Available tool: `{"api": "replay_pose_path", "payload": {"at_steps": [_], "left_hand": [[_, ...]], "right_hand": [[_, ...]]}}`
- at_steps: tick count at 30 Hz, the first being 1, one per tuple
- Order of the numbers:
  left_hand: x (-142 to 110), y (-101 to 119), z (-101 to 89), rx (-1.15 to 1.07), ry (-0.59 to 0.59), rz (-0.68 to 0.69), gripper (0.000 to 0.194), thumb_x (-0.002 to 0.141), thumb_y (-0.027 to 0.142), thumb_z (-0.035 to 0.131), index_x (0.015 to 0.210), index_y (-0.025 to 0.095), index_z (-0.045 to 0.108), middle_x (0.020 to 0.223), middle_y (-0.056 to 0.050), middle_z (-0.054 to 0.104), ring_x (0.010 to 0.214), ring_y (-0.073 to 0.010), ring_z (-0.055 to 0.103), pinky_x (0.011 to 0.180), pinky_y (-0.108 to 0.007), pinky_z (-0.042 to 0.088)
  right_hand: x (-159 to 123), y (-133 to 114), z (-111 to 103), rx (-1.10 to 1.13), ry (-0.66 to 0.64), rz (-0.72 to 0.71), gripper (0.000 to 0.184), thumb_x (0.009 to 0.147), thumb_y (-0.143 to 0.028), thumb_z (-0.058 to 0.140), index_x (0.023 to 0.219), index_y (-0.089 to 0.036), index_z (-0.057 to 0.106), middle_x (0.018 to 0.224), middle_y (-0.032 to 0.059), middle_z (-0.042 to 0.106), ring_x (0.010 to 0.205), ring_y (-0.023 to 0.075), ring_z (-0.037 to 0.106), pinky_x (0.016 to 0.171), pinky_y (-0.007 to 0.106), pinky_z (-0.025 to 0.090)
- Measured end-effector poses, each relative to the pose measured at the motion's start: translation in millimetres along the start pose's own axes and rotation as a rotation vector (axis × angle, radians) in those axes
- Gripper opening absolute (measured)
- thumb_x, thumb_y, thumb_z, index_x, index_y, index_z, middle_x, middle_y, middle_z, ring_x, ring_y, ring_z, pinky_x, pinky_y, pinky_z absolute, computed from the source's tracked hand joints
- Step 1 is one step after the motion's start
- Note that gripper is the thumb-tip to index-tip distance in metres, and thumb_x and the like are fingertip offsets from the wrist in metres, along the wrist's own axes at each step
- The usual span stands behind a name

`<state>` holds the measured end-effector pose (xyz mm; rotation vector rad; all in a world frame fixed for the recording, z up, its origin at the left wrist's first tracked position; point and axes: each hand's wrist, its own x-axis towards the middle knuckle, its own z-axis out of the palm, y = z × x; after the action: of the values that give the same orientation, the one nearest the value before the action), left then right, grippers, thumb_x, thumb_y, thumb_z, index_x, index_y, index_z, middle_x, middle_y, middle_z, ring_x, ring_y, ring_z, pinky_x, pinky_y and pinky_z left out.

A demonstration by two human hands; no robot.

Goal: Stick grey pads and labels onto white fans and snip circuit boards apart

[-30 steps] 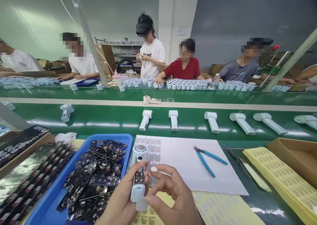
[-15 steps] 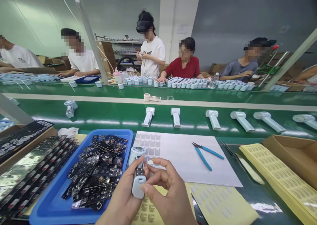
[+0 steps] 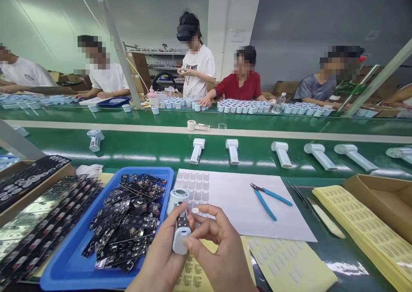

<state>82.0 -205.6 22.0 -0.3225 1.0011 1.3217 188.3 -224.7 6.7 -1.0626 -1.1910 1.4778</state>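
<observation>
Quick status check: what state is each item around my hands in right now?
left hand: gripping the handheld unit
handheld unit: upright, circuit board exposed
right hand: pinching a small white pad
blue tray: full of boards
blue cutters: lying on white sheet

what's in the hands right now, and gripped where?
Left hand grips the pale-blue handheld fan housing by its handle, board side up. Right hand pinches a small white pad at its fingertips.
</observation>
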Motion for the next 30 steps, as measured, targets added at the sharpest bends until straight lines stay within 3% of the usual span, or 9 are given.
{"api": "replay_pose_path", "payload": {"at_steps": [4,8,11,13,15,19,22,27,30], "left_hand": [[-1.1,-4.3,1.4,-0.013,-0.011,0.032,0.018,0.093,0.012,0.054,0.076,0.019,0.05,0.055,0.001,0.055,0.043,-0.0073,0.055,0.043,-0.017,0.051],[-8.8,-8.7,4.0,-0.009,-0.008,0.022,0.023,0.094,0.007,0.048,0.074,0.018,0.052,0.056,0.0,0.057,0.044,-0.0067,0.057,0.043,-0.014,0.051],[-12.9,-5.1,0.9,0.024,-0.013,-0.017,0.018,0.092,0.004,0.048,0.082,0.014,0.059,0.061,-0.002,0.06,0.042,-0.0051,0.056,0.043,-0.013,0.051],[-12.3,0.3,-6.2,0.09,-0.03,0.004,0.015,0.089,0.002,0.051,0.088,0.01,0.063,0.063,-0.003,0.062,0.043,-0.0058,0.056,0.043,-0.014,0.051],[-9.5,5.4,-17.6,0.203,-0.019,0.095,0.014,0.085,0.0,0.055,0.09,0.008,0.066,0.065,-0.005,0.065,0.048,-0.0096,0.062,0.049,-0.018,0.056],[-1.9,7.5,-44.3,0.454,-0.038,0.293,0.022,0.07,-0.002,0.07,0.091,0.006,0.071,0.088,-0.015,0.076,0.081,-0.0225,0.075,0.077,-0.026,0.06],[3.5,2.3,-59.6,0.561,-0.095,0.323,0.033,0.058,0.006,0.08,0.09,0.01,0.075,0.095,-0.014,0.078,0.097,-0.0284,0.073,0.087,-0.029,0.056],[11.8,-6.9,-70.8,0.63,-0.126,0.357,0.035,0.054,0.02,0.081,0.089,0.015,0.076,0.09,-0.011,0.079,0.103,-0.0335,0.07,0.093,-0.039,0.054],[12.3,-9.6,-71.0,0.667,-0.122,0.393,0.034,0.055,0.02,0.079,0.088,0.016,0.076,0.089,-0.011,0.079,0.099,-0.0338,0.071,0.093,-0.041,0.053]], "right_hand": [[-3.9,3.7,0.9,-0.127,0.005,-0.082,0.044,0.073,-0.025,0.071,0.116,-0.022,0.06,0.072,0.0002,0.074,0.107,0.0276,0.07,0.101,0.042,0.051],[-7.4,6.7,2.3,-0.323,0.121,-0.237,0.06,0.069,-0.021,0.074,0.126,-0.025,0.057,0.085,0.0007,0.071,0.097,0.0262,0.072,0.096,0.04,0.054],[-6.5,7.8,-1.9,-0.231,0.166,-0.149,0.074,0.063,-0.02,0.078,0.132,-0.027,0.051,0.109,0.0036,0.065,0.097,0.0247,0.071,0.081,0.032,0.06],[-5.3,10.9,-9.5,-0.11,0.158,-0.087,0.066,0.072,-0.027,0.074,0.133,-0.028,0.048,0.118,0.005,0.06,0.098,0.0229,0.07,0.073,0.028,0.06],[-4.8,17.3,-19.4,-0.092,0.153,-0.068,0.046,0.084,-0.037,0.066,0.127,-0.027,0.053,0.119,0.0056,0.06,0.097,0.0209,0.07,0.072,0.027,0.058],[-6.5,39.4,-35.1,-0.32,0.055,-0.07,0.01,0.088,-0.031,0.062,0.089,-0.022,0.066,0.11,0.0053,0.067,0.09,0.0191,0.067,0.066,0.024,0.051],[-8.6,59.9,-37.9,-0.467,-0.013,-0.078,0.011,0.086,-0.023,0.061,0.075,-0.022,0.063,0.1,0.004,0.067,0.085,0.0187,0.066,0.067,0.026,0.051],[-11.6,81.5,-36.9,-0.761,-0.068,-0.255,0.014,0.087,-0.013,0.051,0.081,-0.022,0.059,0.096,0.0048,0.063,0.083,0.0199,0.064,0.068,0.028,0.047],[-11.4,74.8,-39.0,-0.7,-0.081,-0.219,0.014,0.086,-0.012,0.053,0.077,-0.022,0.058,0.093,0.0039,0.062,0.082,0.0188,0.062,0.068,0.027,0.045]]}}
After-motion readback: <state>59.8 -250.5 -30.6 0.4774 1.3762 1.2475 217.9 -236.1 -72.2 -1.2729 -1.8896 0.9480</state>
